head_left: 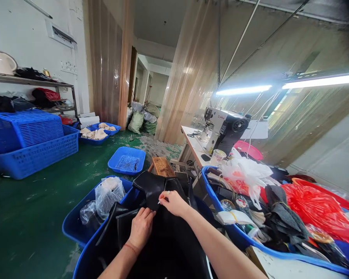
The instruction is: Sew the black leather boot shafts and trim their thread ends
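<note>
Black, smooth, leather-like pieces point(149, 186) lie heaped over a blue tub in front of me. My left hand point(142, 226) has its fingers curled down on the edge of one black piece, gripping it. My right hand point(174, 203) is closed in a pinch just to the right and a little farther away. A thin white stick-like thing point(159, 202), perhaps a pen, shows between its fingertips; most of it is hidden by the fingers. The tip is close to the black surface, and I cannot tell whether they touch.
To the right stands a blue bin point(235, 228) packed with bags, cloth and tape rolls. Behind it is a sewing machine point(227, 130) on a table. A wooden stool point(163, 166) and a blue tray point(116, 161) sit ahead. At left is a tub point(72, 228) with plastic-wrapped items.
</note>
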The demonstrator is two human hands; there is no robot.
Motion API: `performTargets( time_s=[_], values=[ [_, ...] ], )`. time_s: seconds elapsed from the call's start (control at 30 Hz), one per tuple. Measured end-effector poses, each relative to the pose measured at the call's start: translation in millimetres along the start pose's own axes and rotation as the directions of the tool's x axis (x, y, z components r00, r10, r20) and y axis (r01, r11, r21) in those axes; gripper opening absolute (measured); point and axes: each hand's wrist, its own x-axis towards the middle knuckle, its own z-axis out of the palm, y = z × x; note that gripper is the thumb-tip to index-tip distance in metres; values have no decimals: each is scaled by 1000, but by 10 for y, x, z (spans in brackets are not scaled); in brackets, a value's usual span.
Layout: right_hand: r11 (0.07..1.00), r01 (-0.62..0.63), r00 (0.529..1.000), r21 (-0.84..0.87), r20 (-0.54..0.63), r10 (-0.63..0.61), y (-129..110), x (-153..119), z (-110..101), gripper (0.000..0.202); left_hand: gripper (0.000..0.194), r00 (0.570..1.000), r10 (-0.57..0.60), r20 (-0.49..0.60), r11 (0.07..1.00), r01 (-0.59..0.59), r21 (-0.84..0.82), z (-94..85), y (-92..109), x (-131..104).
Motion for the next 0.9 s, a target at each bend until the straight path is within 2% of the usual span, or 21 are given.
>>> performTargets(
  time_s=[0.37,0.47,0.53,0.63,0.73,0.8,0.9],
  values=[
    [998,-4,998,62,-61,8,81,14,62,19,28,1000,-2,0,1000,2,-6,51,-32,-32],
    [989,10,991,148,-134,10,81,11,73,19,28,1000,-11,6,1000,11,-16,57,-39,-53],
    [973,24,973,228,-231,30,68,11,24,17,26,1000,-28,11,999,29,-21,52,-37,-60],
    [936,86,906,342,-418,69,21,-8,-197,18,28,997,-65,29,997,66,-34,51,-40,-53],
    [904,168,800,394,-590,108,-82,-199,-603,26,30,991,-117,58,990,121,-68,29,-69,-41],
    [898,185,716,398,-681,154,-190,-554,-923,30,28,984,-152,89,980,162,-112,-41,-102,-52],
    [903,155,594,401,-768,239,-425,-1506,-1314,36,39,969,-180,167,956,212,-201,-231,-183,-51]
  ],
)
